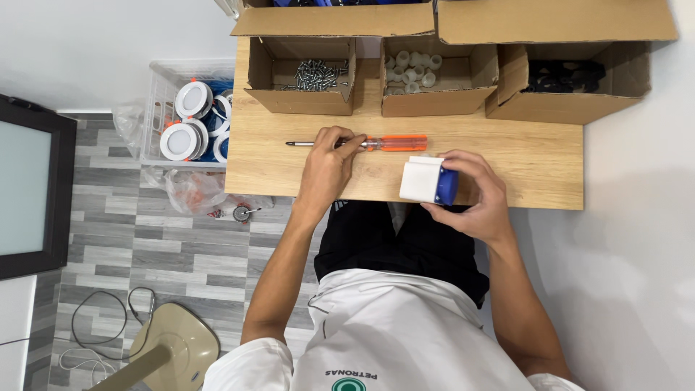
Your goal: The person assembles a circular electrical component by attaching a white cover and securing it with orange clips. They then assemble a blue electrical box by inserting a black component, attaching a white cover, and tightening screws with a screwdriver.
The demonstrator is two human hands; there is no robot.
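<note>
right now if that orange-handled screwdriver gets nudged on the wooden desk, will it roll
Probably a little: the orange-handled screwdriver has a long, roundish shaft lying flat on the smooth wooden desk. The left hand resting on it should stop it. It looks stiff and light.

A screwdriver with an orange handle is lying flat across the worktop, its metal tip pointing left. To its right and nearer, a white and blue block is sitting gripped, blue end facing right.
</note>
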